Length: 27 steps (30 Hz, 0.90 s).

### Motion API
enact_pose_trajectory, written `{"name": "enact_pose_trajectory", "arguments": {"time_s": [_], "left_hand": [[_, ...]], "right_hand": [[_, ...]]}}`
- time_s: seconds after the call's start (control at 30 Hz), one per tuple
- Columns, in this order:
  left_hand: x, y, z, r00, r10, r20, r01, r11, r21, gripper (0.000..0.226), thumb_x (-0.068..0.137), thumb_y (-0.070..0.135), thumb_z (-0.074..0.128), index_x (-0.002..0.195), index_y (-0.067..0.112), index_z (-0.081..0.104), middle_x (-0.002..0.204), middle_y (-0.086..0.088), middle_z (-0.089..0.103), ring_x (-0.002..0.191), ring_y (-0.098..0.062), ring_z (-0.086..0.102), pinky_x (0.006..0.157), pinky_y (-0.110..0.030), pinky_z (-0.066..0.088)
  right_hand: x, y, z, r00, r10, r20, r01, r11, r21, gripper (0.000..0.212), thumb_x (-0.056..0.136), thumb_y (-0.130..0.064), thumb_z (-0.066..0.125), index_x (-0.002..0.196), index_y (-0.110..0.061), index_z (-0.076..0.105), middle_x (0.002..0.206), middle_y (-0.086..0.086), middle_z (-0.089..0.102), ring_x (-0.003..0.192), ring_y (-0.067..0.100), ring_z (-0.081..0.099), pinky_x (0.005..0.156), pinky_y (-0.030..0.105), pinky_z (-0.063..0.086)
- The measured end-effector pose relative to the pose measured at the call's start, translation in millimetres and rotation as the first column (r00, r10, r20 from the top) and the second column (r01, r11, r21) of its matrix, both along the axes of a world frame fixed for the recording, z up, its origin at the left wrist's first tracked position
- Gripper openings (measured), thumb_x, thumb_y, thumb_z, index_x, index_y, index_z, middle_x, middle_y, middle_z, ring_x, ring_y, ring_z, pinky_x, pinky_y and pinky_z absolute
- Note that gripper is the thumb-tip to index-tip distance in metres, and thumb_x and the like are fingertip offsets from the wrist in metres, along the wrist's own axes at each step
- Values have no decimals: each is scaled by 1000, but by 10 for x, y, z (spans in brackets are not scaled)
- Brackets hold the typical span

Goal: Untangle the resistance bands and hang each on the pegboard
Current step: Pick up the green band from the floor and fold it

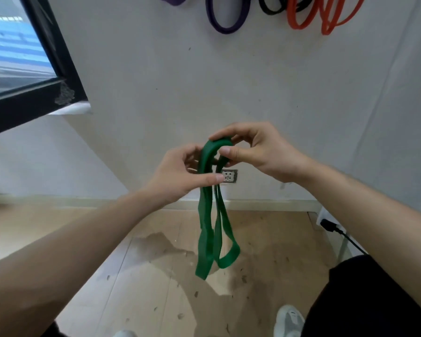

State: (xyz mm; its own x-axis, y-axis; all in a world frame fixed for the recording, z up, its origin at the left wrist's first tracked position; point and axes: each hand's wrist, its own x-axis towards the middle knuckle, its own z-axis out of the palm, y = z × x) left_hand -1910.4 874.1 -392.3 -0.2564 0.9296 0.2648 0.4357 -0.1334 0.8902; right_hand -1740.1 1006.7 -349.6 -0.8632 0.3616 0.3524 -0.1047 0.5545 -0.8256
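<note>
Overhead, hung bands (225,29) on white wall (180,93) w/ outlet (229,176); scuffed wood floor (156,276).

Green band (206,229): flat, wide rubber loop, folded over at its top, gripped there by left hand (180,176) and right hand (255,152); two twisted loops hung down freely. Purple band (225,20), black band (269,9), orange bands (301,18): hung side by side high above, lower ends only in view.
</note>
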Motion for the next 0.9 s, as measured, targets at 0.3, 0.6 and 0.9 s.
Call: {"name": "enact_pose_trajectory", "arguments": {"time_s": [0.3, 0.6, 0.9], "left_hand": [[217, 139, -303, 998, -60, -18, 58, 991, -121, 45, 77, 22, 87, 115, 23, 63, 110, 9, 72, 103, 1, 68, 90, -18, 54], [275, 216, -342, 998, -33, 47, 40, 986, -160, 43, 74, 36, 89, 104, 9, 74, 97, -11, 78, 90, -24, 76, 84, -45, 62], [75, 192, -171, 989, -76, -124, 44, 968, -248, 64, 65, 51, 87, 112, 10, 73, 104, -3, 77, 97, -14, 73, 87, -32, 60]], "right_hand": [[149, 50, 51, 989, 15, -145, -48, 973, -226, 25, 89, -12, 68, 114, -13, 69, 110, 24, 70, 98, 32, 68, 80, 36, 60], [275, 125, 145, 973, -35, -227, -44, 941, -335, 27, 87, -12, 66, 114, -10, 68, 101, 16, 71, 92, 32, 65, 75, 34, 59], [299, 152, 226, 977, -107, -184, 98, 993, -59, 21, 91, -17, 70, 108, -27, 75, 106, -6, 71, 92, 17, 58, 71, 42, 56]]}}
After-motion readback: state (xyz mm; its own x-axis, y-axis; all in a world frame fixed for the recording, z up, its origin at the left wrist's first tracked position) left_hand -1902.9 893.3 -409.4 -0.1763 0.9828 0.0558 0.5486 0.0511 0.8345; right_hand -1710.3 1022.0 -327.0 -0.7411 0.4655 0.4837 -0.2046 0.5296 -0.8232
